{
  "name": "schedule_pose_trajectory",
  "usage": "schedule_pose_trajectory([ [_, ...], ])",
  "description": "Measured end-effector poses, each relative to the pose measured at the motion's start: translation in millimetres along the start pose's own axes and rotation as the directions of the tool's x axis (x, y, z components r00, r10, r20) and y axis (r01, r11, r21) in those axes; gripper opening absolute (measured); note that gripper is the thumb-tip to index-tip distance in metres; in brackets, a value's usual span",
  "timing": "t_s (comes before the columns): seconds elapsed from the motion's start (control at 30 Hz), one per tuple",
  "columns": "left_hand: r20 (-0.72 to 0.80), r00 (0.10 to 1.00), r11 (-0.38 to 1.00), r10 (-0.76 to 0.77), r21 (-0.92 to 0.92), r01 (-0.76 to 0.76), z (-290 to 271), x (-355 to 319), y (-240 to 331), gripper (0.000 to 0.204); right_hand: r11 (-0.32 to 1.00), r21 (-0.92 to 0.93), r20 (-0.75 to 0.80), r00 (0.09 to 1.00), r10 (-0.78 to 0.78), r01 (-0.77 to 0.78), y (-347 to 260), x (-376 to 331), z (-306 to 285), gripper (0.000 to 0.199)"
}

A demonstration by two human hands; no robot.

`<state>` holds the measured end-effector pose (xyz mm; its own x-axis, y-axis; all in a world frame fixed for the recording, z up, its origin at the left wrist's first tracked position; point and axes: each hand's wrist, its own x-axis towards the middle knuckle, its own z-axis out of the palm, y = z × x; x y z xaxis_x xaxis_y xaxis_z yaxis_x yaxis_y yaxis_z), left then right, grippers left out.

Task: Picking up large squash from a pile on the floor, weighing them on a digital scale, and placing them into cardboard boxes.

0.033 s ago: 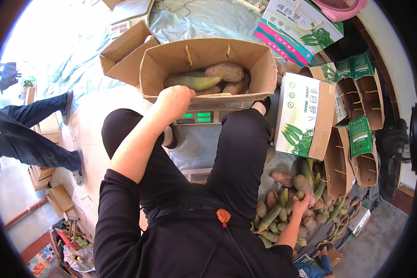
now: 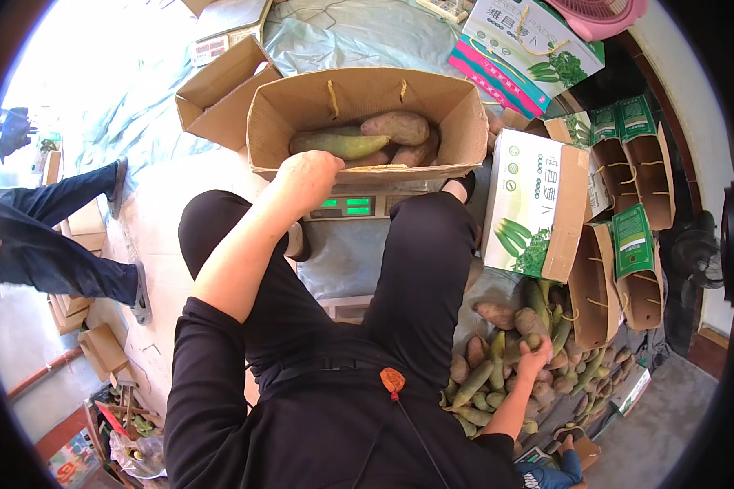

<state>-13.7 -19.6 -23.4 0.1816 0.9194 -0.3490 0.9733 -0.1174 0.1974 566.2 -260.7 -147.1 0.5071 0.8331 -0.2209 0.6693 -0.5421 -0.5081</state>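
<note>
- A pale plastic sheet [image 2: 326, 37] is spread behind the open box, on its far side.
- A wide pile of roots [image 2: 497, 379], some green and some pinkish brown, lies to the right of the open box and nearer to the body.
- The open box [image 2: 367, 106] is brown cardboard, with 2 yellow cord handles showing on its far wall.
- 1 white printed box [image 2: 522, 196], with green leaves pictured on it, stands just at the right of the open box.
- 1 smaller brown box [image 2: 216, 94] stands to the left of the open box.
- A scale [image 2: 357, 206] shows at the near side of the open box, and its display is lit green.
- Inside the open box lie a long green root [image 2: 342, 145] and at least 2 pinkish brown roots [image 2: 395, 126].
- The left hand [image 2: 308, 175] is closed over the near rim of the open box.
- The right hand [image 2: 537, 353], over the pile at the right of the open box, has its fingers curled around 1 smaller green root [image 2: 533, 341].
</note>
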Motion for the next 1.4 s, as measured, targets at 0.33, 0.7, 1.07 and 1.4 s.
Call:
schedule_pose_trajectory([
  [0.33, -0.042, 0.998, 0.999, 0.037, -0.008, -0.037, 1, -4, -6, 0.021, 0.512, 0.651, -0.419, 0.828, -0.373, 0.560, -274, 36, -76, 0.047],
  [0.7, 0.001, 0.999, 0.999, 0.046, -0.005, -0.046, -3, -6, -4, 0.022, 0.234, 0.947, -0.057, 0.833, -0.551, 0.219, -450, 52, 35, 0.043],
  [1.07, -0.119, 0.989, 0.996, 0.092, 0.006, -0.092, 8, -5, -12, 0.023, 0.719, 0.619, -0.037, 0.927, -0.374, 0.315, -270, 40, 100, 0.025],
  [1.4, -0.031, 0.998, 0.993, 0.054, -0.103, -0.057, -12, -7, 10, 0.032, 0.979, 0.059, 0.498, 0.856, 0.140, -0.194, -52, -70, 191, 0.026],
])
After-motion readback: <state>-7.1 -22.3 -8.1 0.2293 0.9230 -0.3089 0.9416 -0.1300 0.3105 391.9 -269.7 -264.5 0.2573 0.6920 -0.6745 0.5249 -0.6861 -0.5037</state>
